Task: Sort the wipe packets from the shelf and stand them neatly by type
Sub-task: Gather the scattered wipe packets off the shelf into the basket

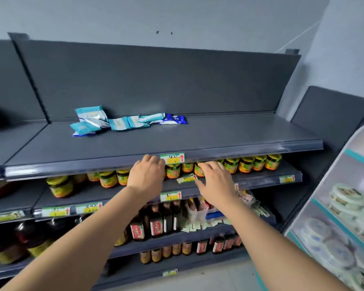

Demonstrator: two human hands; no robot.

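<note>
wipe packets (122,122): jumbled heap lying at rear of top shelf (219,139) | left hand (147,175): at shelf's front edge, fingers bent, grip unclear | right hand (215,183): just below that edge, fingers spread, holding nothing

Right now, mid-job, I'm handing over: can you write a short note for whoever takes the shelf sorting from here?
Left hand: fingers bent, at the front edge of the top shelf, holding nothing.
Right hand: open, fingers spread, just below that edge, holding nothing.
Wipe packets: loose heap at the back of the top shelf, teal and blue mixed, mostly lying flat; a blue packet at the heap's right end.
Done: nothing sorted yet.
Left: reach the heap, split it by type, stand each group upright.
</note>
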